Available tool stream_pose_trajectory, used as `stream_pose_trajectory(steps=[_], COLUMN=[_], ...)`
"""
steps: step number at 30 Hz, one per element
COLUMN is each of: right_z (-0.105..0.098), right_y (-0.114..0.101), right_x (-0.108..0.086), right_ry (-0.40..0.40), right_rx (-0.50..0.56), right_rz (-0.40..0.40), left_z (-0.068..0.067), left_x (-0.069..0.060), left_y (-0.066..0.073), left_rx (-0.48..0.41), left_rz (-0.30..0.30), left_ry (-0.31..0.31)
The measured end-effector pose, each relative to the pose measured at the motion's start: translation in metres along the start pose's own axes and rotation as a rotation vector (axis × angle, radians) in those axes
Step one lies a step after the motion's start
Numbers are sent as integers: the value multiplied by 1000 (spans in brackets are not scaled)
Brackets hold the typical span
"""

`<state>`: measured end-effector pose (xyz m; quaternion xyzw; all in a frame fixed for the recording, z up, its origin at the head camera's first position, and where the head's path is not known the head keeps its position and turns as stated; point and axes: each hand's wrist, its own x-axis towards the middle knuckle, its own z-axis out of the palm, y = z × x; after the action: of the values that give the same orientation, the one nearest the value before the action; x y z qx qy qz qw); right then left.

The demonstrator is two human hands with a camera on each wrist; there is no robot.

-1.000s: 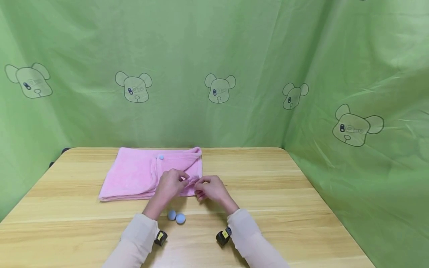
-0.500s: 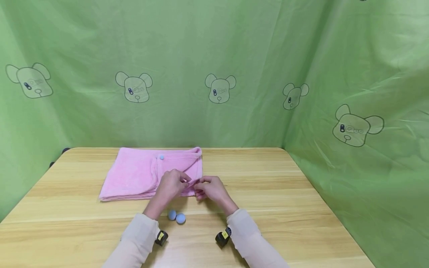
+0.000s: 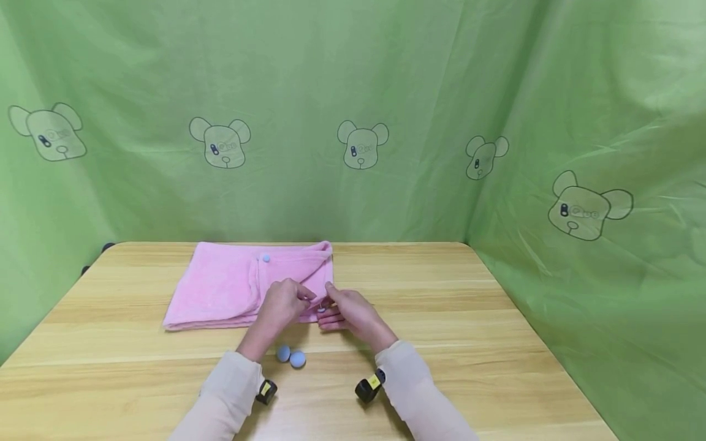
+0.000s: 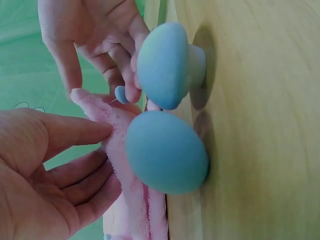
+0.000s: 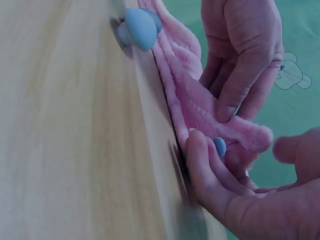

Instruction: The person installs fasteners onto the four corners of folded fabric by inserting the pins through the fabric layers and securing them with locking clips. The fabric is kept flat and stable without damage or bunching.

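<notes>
A folded pink plush cloth [image 3: 215, 285] lies on the table, and my left hand [image 3: 281, 303] pinches its near right corner between thumb and fingers. Stuck through that corner is a pin with a small blue head [image 5: 220, 146] and a thin needle. My right hand [image 3: 355, 312] is at the corner, its thumb lifted apart and its fingers straight beneath the cloth, touching or nearly touching the pin's head. Two blue mushroom-shaped caps, one at left [image 3: 284, 353] and one at right [image 3: 297, 359], stand on the table nearer to me, between my forearms.
Another blue cap [image 3: 266, 258] sits on the cloth's far part. The wooden table [image 3: 441, 343] runs back to a green curtain [image 3: 298, 73] printed with bear faces, which also closes off both sides.
My right hand has loosened its pinch at the cloth's corner; the thumb has risen and the fingers have spread, so the pin's blue head now shows. The left hand has stayed in place.
</notes>
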<state>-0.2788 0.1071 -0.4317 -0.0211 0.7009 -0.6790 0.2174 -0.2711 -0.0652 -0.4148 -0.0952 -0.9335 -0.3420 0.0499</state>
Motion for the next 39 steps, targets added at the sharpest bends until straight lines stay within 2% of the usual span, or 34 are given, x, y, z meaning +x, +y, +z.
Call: stream_pose_trajectory(steps=[4,11,16,22,28,34,39], right_z=[1,3,4,4,5,4,4], right_y=[2,4,3,4,4,6,5], right_x=[1,3,3,4,4,5,5], right_ry=[-2,48,46,41,81,118,130], right_rx=[-17,12,15,26,78,129,156], right_rz=[6,-21,-35,-47,-76,-96,-101], left_z=[-1,-1,-2,-3,-3,-4,-10], left_x=[-1,-2,-2,-2,-4,-4,-4], left_y=[2,1,1,3,4,5,9], left_rx=[-11,-51,-64,-51,-24,-13,1], left_rz=[-12,-8,-19,-17,-2,-2,-22], left_ry=[-18,-13,-28,-45,-73,-73,-84])
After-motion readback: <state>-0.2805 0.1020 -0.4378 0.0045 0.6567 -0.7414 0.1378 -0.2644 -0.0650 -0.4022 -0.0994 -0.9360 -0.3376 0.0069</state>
